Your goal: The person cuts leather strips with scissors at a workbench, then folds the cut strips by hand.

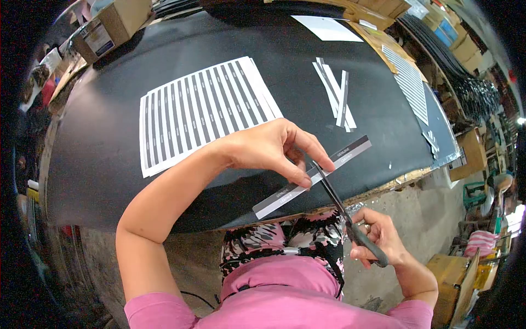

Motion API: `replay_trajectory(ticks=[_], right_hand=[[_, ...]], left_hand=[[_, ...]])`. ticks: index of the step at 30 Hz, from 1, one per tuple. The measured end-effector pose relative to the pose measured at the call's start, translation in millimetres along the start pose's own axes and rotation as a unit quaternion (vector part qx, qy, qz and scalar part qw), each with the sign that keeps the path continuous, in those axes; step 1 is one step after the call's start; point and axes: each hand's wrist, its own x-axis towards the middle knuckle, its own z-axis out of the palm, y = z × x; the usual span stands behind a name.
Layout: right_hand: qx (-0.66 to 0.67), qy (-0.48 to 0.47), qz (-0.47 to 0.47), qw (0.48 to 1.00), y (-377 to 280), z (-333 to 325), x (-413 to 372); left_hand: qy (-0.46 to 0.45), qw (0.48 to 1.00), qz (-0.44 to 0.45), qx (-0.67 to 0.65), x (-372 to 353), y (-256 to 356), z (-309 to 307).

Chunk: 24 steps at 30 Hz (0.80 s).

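Note:
My left hand (285, 151) pinches a printed paper strip (279, 200) near its middle, thumb on one side and fingers on the other. The strip is dark along one half and pale along the other, with "GENUINE" lettering. My right hand (377, 234) grips scissors (359, 233) by their dark handles, below the table's front edge. The scissor blades (330, 192) reach up to the strip between my left thumb and fingertips. Whether the blades are fully closed there is hard to see.
A stack of striped printed sheets (197, 107) lies left of centre on the black table (104, 142). Several loose strips (341, 98) rest to the right. Further off are a white sheet (329, 28), another striped sheet (408, 82) and a cardboard box (112, 33).

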Motion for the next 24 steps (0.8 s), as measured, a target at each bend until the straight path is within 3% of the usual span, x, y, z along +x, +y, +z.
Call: replay_trajectory(ticks=[24], right_hand=[[-0.034,0.031,0.022,0.999,-5.3,6.9,2.3]], left_hand=[[-0.009,1.000,-0.013,0.002,0.5,-2.6,-2.2]])
